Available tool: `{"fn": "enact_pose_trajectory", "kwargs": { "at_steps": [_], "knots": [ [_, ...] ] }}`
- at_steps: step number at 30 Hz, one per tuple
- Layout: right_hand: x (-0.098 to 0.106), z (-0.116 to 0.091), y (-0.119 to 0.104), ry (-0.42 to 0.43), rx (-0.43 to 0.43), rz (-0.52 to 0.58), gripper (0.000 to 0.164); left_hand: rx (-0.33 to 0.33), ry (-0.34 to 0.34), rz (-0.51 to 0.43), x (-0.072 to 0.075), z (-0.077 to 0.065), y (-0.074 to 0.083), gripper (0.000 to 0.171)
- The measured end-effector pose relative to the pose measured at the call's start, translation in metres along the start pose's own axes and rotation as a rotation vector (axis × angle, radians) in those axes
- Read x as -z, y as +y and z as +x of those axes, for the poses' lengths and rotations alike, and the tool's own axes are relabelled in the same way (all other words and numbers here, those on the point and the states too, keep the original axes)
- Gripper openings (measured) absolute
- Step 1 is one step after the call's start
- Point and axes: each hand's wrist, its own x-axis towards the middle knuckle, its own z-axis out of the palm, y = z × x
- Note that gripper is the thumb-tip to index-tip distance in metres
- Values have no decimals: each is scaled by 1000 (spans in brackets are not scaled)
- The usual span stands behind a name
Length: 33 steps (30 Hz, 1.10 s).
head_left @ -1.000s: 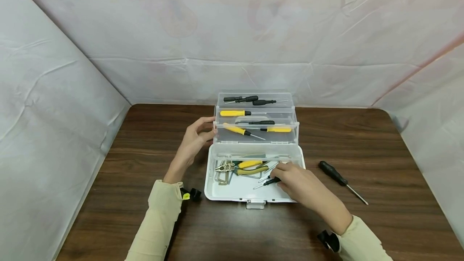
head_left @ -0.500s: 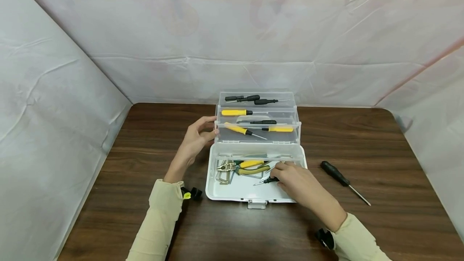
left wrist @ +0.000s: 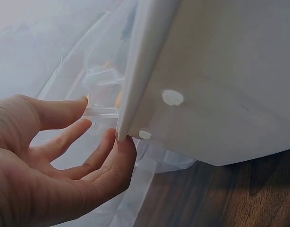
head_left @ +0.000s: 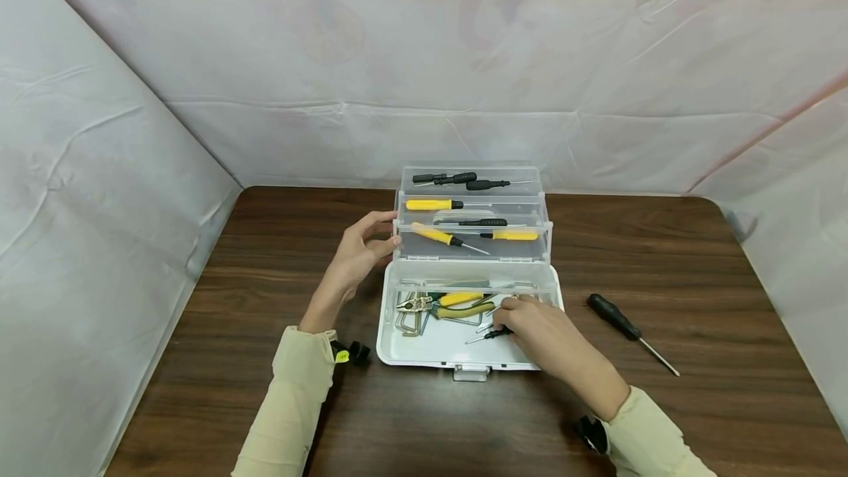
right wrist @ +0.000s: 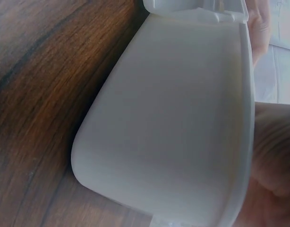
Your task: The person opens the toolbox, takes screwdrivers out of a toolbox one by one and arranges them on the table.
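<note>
White toolbox (head_left: 430,352): plastic, shallow, round-cornered, wide open mid-table (head_left: 397,418), front catch (head_left: 470,373) facing the wearer.
Clear trays (head_left: 534,247): see-through, stepped in tiers, raised behind the box, loaded with black and yellow!
Top tier: black-handled drivers (head_left: 457,178), lying sideways.
Tiers below: yellow-handled drivers (head_left: 430,205), one on a slant, with another black handle (head_left: 489,222) among them.
Box floor, left to centre: pliers (head_left: 464,311), one handle bright yellow, the other a duller olive-yellow, right on top of bent metal keys (head_left: 418,324).
Slim screwdriver (head_left: 492,334): black handle, thin silvery shaft pointing left, down on the box floor, partly covered by right-hand fingers.
Right grip (head_left: 546,333): over the right rim, fingers bent down at the slim screwdriver; cannot tell whether pinching or merely touching, fingertips hidden.
Left grip (head_left: 351,260): up at the trays' left edge, fingers relaxed and spread, fingertips touching the white edge, no clenching.
Large screwdriver (head_left: 615,316): black handle, steel shaft, out on the table, right of the box and clear of it.
Backdrop (head_left: 424,65): pale cloth, creased.
</note>
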Motion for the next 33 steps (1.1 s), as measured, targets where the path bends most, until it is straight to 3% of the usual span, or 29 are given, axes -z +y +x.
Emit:
{"fn": "enact_pose_trajectory", "kwargs": {
  "at_steps": [24,33],
  "knots": [
    [-1,-1,1,27,34,22,23,-14,-8,50,0,-1,-1,52],
    [5,-3,-5,25,24,-26,21,-26,-9,53,1,-2,-2,52]
  ]
}}
